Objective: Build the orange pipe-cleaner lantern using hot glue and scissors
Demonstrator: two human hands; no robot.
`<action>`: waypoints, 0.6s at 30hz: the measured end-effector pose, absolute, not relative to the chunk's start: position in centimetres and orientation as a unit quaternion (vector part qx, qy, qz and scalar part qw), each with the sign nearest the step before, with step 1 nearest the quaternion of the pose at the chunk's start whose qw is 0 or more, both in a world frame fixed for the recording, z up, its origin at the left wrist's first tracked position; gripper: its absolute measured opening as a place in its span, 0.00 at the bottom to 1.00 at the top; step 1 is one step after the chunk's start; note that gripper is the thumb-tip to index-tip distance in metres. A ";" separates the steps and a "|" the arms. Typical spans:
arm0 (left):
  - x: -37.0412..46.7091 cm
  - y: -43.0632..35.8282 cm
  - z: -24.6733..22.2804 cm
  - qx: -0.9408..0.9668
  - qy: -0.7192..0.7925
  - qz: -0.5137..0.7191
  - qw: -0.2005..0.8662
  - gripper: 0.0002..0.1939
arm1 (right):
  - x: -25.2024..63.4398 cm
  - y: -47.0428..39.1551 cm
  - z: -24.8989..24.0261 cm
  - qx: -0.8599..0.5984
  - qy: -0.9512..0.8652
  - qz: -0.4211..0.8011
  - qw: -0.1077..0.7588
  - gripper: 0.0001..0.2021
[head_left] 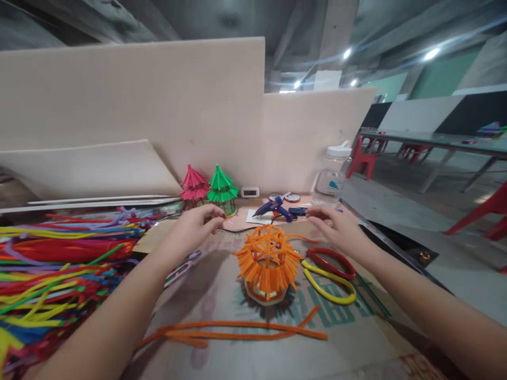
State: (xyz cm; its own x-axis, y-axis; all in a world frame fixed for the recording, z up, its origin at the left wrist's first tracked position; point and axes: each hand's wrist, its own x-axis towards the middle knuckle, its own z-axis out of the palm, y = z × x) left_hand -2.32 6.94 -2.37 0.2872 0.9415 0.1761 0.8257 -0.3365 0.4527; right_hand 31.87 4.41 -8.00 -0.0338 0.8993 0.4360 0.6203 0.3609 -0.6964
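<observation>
An orange pipe-cleaner pavilion (269, 258), with a fringed roof and open lattice top, stands upright on the cardboard sheet (186, 311) between my hands. My left hand (200, 226) hovers at its far left, fingers loosely curled and apart; a small orange bit lies near the fingertips. My right hand (332, 224) is raised at the far right, fingers spread, beside the blue glue gun (277, 207). Neither hand touches the pavilion. Scissors with a red loop handle (332, 263) and a yellow one (330, 287) lie below my right hand; their blades are hidden. Orange pipe cleaners (245, 330) lie in front.
Bundled colourful pipe cleaners (59, 274) fill the left side. Pink (194, 182) and green (222, 187) pavilions stand at the back, beside a small white clock (250, 192). A clear bottle (331, 177) stands back right. Pale boards (130, 116) wall off the table's far edge.
</observation>
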 end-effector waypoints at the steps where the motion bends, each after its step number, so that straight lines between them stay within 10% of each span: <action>1: -1.8 5.9 -1.6 0.792 0.546 0.231 0.149 0.18 | 31.5 3.8 -7.0 -0.532 -0.706 0.143 0.445 0.10; 18: 1.2 -0.1 0.6 0.843 0.376 0.376 0.083 0.10 | 25.0 -1.7 -1.2 -0.364 -0.817 -0.036 0.447 0.04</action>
